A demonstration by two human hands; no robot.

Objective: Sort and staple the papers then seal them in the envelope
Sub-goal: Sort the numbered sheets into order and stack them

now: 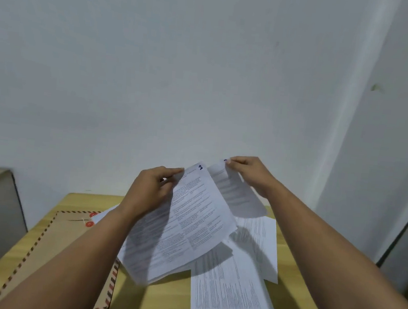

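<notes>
Wooden table [165, 298] w/ unsealed envelope [63, 240]: sorting underway, stapling & sealing judged undone.
Loose sheets [231, 295] left on table; numbered stack [185, 223] gripped by left hand [153, 186], one sheet [234, 190] pinched by right hand [249, 170].

You work over a light wooden table [172, 299] set against a white wall. On its left side lies a brown envelope [68, 235] with a red-and-dark striped border and red string-tie discs near its top edge; your left forearm hides part of it. On the right side printed sheets [230, 298] lie flat, overlapping one another, the nearest one reaching past the table's front edge. One more sheet's corner [102, 213] shows over the envelope's top right.
</notes>
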